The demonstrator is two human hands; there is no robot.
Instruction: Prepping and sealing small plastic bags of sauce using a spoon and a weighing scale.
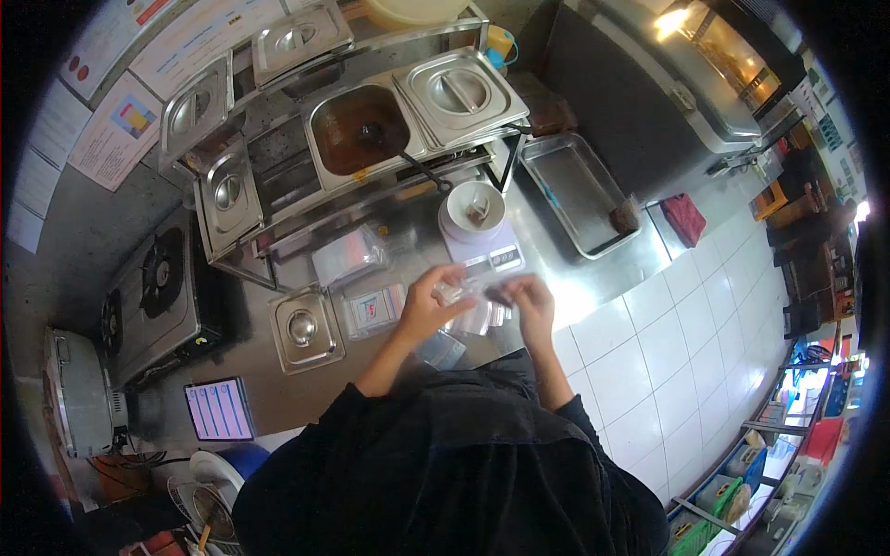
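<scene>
Between my two hands is a small clear plastic bag [473, 286], blurred, with something dark at its right end. My left hand [425, 300] grips the bag's left side, and my right hand [530, 295] pinches the dark end. Just beyond them stands a kitchen scale [480, 243] with a white bowl [459, 201] on it; a little dark food and what looks like a spoon lie in the bowl. Several small zip bags [473, 321] lie below my hands. To the left are a pack of zip bags [375, 311] and a larger plastic-wrapped pack [348, 256].
A steel tray [570, 187] holds a dark bagged item [624, 215] at the right. Behind the scale, a ladle [424, 170] rests in a steel pan of brown sauce [354, 132]. A steel lid [302, 328], a tablet [220, 409] and a gas stove [163, 299] are at the left.
</scene>
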